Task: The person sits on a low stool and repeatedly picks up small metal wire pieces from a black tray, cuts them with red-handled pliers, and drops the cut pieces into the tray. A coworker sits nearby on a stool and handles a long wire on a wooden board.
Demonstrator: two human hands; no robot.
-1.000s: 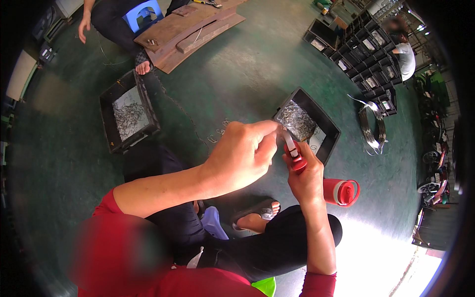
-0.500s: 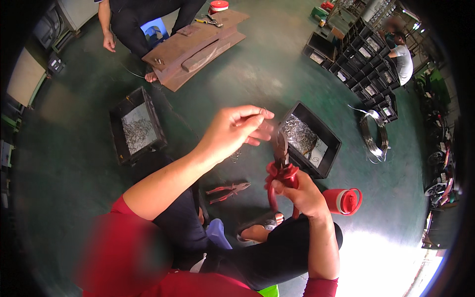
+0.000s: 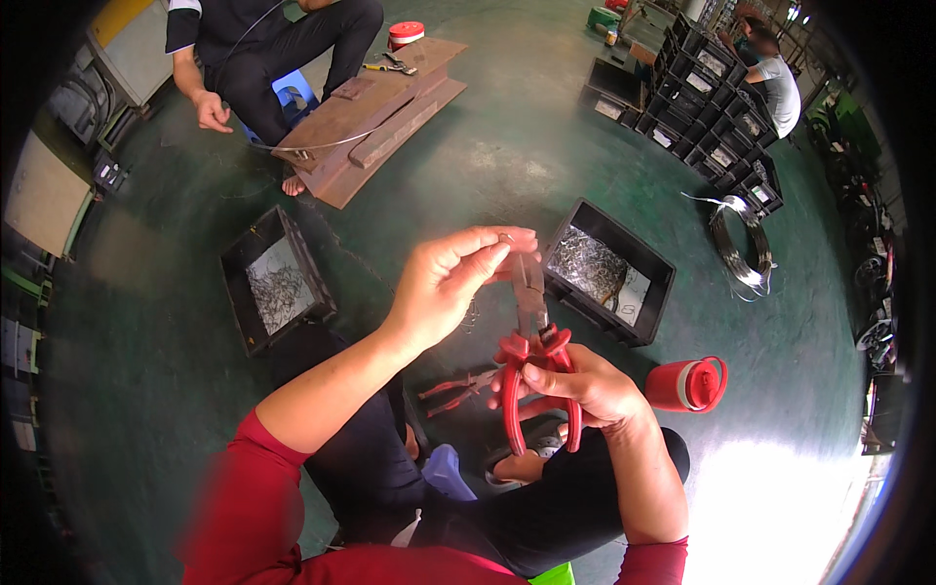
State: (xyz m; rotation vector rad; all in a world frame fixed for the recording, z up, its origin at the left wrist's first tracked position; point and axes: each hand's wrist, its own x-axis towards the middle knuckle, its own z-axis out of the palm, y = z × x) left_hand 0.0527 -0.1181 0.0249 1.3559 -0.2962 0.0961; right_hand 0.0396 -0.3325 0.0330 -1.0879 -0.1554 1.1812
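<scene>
We see the bare left hand (image 3: 439,283) pinching 1 small, thin piece of metal wire (image 3: 507,238) between thumb and forefinger. The bare right hand (image 3: 600,385) is wrapped around the metal pliers with long red handles (image 3: 513,405); these handles stand apart, and the tool's head points upward, near the left fingertips. Whether it touches the wire, we cannot tell. Behind it, on the green floor (image 3: 468,195), lies 1 other red-handled pliers (image 3: 448,392), partly hidden. Farther forward we find 2 containers holding metal pieces: the left black plastic crate (image 3: 232,292) and the right black plastic crate (image 3: 629,239). The red cylindrical cup (image 3: 673,387) stands near the right forearm.
</scene>
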